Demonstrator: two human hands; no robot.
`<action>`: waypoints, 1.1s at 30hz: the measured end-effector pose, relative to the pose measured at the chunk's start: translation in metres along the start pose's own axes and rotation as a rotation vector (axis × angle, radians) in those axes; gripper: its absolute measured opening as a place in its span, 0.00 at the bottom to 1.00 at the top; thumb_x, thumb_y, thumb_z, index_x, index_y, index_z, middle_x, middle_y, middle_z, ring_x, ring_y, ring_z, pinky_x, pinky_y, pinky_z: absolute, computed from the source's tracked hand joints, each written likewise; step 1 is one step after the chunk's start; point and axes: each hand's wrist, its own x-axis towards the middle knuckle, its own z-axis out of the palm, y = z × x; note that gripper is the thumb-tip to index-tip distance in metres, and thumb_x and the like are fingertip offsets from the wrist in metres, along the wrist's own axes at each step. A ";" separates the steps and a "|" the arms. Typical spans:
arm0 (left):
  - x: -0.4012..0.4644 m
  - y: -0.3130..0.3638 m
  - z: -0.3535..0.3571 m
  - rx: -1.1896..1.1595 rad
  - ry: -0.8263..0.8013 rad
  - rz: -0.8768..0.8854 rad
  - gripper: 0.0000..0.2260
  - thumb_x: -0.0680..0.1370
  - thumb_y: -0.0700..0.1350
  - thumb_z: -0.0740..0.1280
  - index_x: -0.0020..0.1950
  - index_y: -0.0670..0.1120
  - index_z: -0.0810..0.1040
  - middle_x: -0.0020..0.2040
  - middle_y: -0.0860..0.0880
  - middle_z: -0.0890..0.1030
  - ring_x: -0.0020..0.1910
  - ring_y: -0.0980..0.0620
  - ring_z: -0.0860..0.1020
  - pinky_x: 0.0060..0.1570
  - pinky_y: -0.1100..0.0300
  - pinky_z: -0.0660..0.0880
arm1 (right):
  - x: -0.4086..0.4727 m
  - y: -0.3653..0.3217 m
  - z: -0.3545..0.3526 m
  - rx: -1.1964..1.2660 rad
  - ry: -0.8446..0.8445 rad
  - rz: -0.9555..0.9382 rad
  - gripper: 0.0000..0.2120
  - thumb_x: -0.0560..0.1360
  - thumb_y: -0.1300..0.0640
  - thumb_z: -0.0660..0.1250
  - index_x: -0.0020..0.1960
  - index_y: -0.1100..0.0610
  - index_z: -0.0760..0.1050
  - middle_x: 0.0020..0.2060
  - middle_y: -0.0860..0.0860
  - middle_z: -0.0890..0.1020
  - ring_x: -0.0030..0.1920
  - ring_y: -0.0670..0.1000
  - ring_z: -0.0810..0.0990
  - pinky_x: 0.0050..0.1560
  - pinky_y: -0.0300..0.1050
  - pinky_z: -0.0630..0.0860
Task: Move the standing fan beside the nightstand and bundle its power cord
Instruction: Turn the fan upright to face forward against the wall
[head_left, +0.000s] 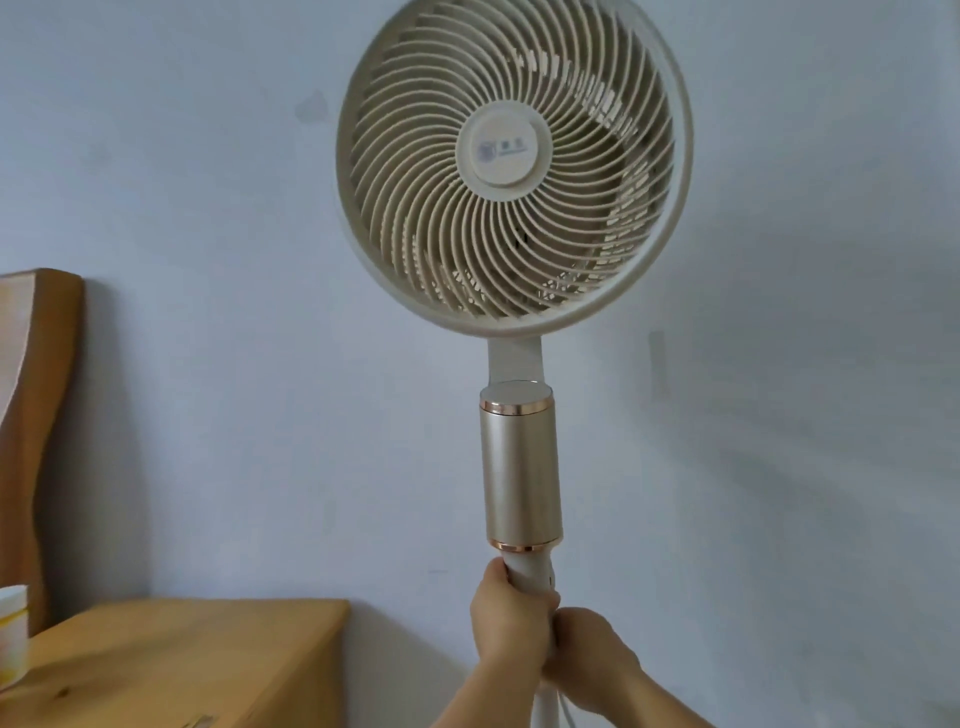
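The standing fan (511, 161) has a cream round grille, a gold cylinder (519, 467) under its head and a white pole (530, 571). It stands upright close to the pale wall, just right of the wooden nightstand (197, 660). My left hand (509, 618) grips the pole right below the gold cylinder. Directly beneath it my right hand (592, 654) is wrapped around the same pole. A thin white power cord (567, 714) runs down beside the pole at the bottom edge. The fan's base is out of view.
A wooden headboard (47, 415) rises at the far left behind the nightstand. A white and yellow container (13, 634) sits on the nightstand's left end. The blue-grey wall (779, 415) fills the background close behind the fan.
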 end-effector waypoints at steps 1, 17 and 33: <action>0.001 -0.001 0.002 0.000 0.019 0.000 0.06 0.70 0.39 0.65 0.39 0.50 0.71 0.37 0.53 0.78 0.35 0.56 0.74 0.30 0.65 0.66 | 0.003 0.001 0.000 -0.009 -0.011 -0.008 0.13 0.67 0.45 0.53 0.34 0.49 0.73 0.33 0.40 0.78 0.42 0.46 0.78 0.43 0.39 0.70; 0.006 -0.004 0.001 0.077 -0.059 0.059 0.12 0.70 0.40 0.68 0.38 0.55 0.68 0.38 0.57 0.77 0.37 0.62 0.73 0.31 0.69 0.65 | 0.006 0.008 0.014 0.022 0.058 -0.028 0.17 0.64 0.40 0.46 0.31 0.50 0.66 0.28 0.40 0.73 0.42 0.46 0.75 0.48 0.41 0.67; 0.001 -0.005 0.001 0.175 -0.075 0.032 0.12 0.71 0.43 0.69 0.39 0.53 0.65 0.38 0.57 0.74 0.36 0.58 0.73 0.34 0.63 0.67 | -0.004 0.021 0.005 0.015 -0.002 -0.019 0.10 0.68 0.45 0.64 0.36 0.50 0.66 0.34 0.43 0.75 0.40 0.47 0.75 0.36 0.36 0.67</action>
